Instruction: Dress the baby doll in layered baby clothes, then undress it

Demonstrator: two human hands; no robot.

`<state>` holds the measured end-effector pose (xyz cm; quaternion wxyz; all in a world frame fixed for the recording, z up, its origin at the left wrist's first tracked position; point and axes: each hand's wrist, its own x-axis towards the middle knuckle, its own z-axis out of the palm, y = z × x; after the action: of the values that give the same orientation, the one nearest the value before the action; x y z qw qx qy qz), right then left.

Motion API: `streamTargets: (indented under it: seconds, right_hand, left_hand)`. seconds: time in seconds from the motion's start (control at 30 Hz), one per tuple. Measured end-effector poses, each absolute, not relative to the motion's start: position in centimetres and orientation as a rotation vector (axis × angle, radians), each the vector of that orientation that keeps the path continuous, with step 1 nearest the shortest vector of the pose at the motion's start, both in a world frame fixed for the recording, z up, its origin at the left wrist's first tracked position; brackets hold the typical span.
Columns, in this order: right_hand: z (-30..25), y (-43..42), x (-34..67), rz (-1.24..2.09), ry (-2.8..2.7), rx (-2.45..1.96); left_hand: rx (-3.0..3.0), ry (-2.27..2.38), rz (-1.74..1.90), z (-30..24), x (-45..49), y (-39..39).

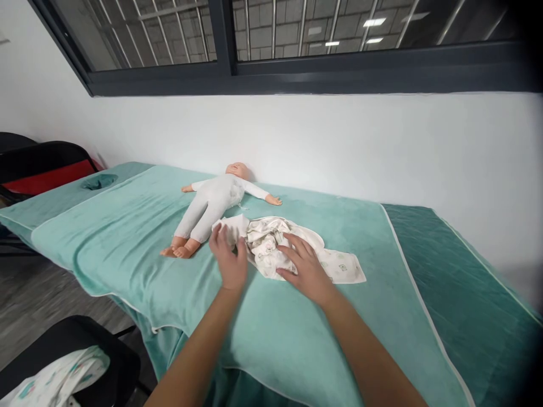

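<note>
A crumpled white baby garment (271, 249) with a small print lies on the green bed cover, one printed flap stretched out to the right. Over its left end is my left hand (229, 260), fingers curved and thumb held apart; whether the fingertips touch the cloth is hard to tell. My right hand (303, 265) hovers at the garment's middle with its fingers spread, the tips at or just above the folds. Just beyond, to the left, a baby doll (212, 203) with a white cloth body lies on its back, arms out and feet toward me.
The green cover (139, 226) drapes over a bed along the white wall, below a dark-framed window (271, 79). A black chair (106, 356) at lower left bears a printed cloth (63, 379). Black and red chairs (46, 169) stand at far left.
</note>
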<state>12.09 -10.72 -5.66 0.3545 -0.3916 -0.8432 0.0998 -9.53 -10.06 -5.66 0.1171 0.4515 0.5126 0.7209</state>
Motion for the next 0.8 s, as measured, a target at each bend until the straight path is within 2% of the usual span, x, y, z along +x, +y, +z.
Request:
streamTargets:
  seconds: [0.17, 0.23, 0.4, 0.53, 0.7, 0.8]
  right_hand:
    - [-5.9, -10.3, 12.2, 0.357, -2.006, -1.015]
    - [-6.0, -10.1, 12.7, 0.419, -1.836, -1.064]
    - [-5.8, -10.1, 13.6, 0.420, -1.464, -1.086]
    - [-5.8, -9.9, 14.3, 0.452, -1.195, -1.004]
    - [-6.3, -9.2, 15.7, 0.704, -0.673, -0.878]
    - [-6.5, -9.2, 16.4, 0.725, -0.672, -0.831]
  left_hand:
    - [1.740, 1.191, 1.551, -5.4, -8.0, -12.1]
    - [1.781, 1.192, 1.462, -5.5, -7.8, -12.1]
    - [1.564, 1.261, 1.574, -6.3, -8.7, -11.5]
    - [1.170, 1.416, 1.790, -6.8, -9.9, -11.3]
    - [0.737, 0.984, 1.958, -6.5, -11.0, -10.7]
    - [0.661, 0.845, 1.982, -5.9, -11.3, -10.4]
